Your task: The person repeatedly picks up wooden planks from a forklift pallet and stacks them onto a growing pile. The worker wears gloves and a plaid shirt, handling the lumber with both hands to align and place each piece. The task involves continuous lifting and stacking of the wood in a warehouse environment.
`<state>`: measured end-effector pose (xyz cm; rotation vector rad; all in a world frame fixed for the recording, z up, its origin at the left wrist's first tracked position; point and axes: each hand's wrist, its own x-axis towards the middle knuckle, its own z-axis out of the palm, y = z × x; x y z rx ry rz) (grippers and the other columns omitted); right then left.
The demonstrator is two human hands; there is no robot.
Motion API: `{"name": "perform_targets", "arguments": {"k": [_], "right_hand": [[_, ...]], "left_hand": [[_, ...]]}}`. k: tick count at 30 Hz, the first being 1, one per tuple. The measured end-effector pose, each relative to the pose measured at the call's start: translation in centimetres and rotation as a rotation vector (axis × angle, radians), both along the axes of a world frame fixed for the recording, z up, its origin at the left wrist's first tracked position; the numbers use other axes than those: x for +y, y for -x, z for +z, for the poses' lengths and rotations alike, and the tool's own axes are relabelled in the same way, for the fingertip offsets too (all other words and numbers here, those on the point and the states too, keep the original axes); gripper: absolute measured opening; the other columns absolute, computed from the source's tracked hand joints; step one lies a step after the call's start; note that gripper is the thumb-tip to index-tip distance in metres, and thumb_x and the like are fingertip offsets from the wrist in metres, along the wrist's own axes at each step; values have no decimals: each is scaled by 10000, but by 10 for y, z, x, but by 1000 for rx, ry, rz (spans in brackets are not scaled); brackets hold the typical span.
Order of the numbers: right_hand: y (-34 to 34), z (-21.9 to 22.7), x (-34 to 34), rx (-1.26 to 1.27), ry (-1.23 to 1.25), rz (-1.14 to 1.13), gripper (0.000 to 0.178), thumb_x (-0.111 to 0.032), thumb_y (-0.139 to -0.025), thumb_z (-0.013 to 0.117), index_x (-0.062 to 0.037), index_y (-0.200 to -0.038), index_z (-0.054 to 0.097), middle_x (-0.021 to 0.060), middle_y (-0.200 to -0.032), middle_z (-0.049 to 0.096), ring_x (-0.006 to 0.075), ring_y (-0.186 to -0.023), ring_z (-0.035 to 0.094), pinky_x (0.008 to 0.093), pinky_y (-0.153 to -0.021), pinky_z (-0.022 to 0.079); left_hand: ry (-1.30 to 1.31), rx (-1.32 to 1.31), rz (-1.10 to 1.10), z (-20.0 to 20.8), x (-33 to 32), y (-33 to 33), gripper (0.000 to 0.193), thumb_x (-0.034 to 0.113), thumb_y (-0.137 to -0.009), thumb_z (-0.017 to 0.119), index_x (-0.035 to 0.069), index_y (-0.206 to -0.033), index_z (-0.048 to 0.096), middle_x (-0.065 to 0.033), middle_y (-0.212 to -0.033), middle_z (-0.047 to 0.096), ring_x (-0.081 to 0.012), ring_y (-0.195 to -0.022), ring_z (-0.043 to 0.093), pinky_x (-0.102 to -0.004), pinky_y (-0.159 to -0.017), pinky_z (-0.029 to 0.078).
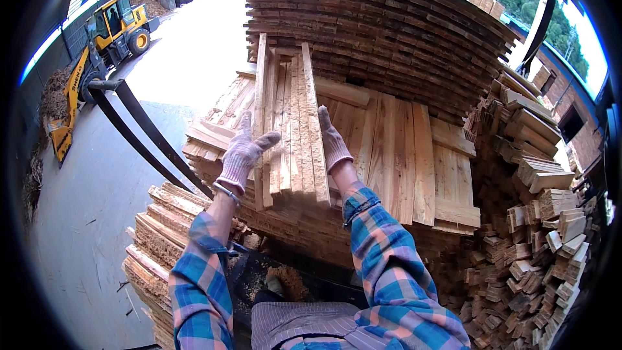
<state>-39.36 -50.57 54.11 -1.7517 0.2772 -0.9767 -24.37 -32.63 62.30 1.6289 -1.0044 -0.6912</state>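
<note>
Several long, narrow wooden boards [291, 129] stand on edge in a row in front of me, their outermost ones reaching farther than the inner ones. My left hand [241, 155], in a pale knitted glove, lies along the row's left side, fingers stretched and thumb spread toward the boards. On the opposite side my right hand [333, 139], also gloved, rests flat against the outer board with its fingers pointing away from me. Part of its fingers is hidden. Beneath the row is a flat layer of planks [389, 155] on a stack.
A tall layered lumber stack [369, 32] rises behind. Rough boards [155, 240] are piled at lower left, and many short offcuts [525, 259] lie at right. Dark curved metal bars [146, 123] stand at left. A yellow wheel loader [113, 32] is on the concrete floor [97, 220].
</note>
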Motion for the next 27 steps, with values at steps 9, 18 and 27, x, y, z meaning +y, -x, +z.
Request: {"name": "perform_targets", "arguments": {"k": [9, 18, 27], "right_hand": [[20, -63, -39, 313, -44, -142, 511, -29, -989, 326, 6, -1480, 189, 99, -1512, 327, 148, -1385, 315, 219, -1175, 190], [55, -73, -55, -383, -735, -19, 309, -180, -1000, 490, -6, -1239, 577, 40, -1186, 637, 130, -1030, 604, 254, -893, 495], [270, -8, -45, -374, -651, -86, 500, 14, -877, 537, 56, -1365, 433, 99, -1168, 626, 108, -925, 619, 240, -826, 530]], "left_hand": [[-410, -532, -114, -19, -78, 6, 1172, 499, -538, 887, 190, -1484, 268, -231, -1297, 452, -402, -1168, 533, -454, -960, 496], [-226, -336, -200, -38, -80, -21, 1050, 464, -636, 844, 147, -1478, 303, -254, -1378, 441, -378, -1251, 476, -415, -1034, 435], [85, -512, -232, 0, -20, 14, 795, 226, -742, 793, 49, -1418, 415, -155, -1427, 436, -291, -1331, 409, -380, -1110, 339]]}}
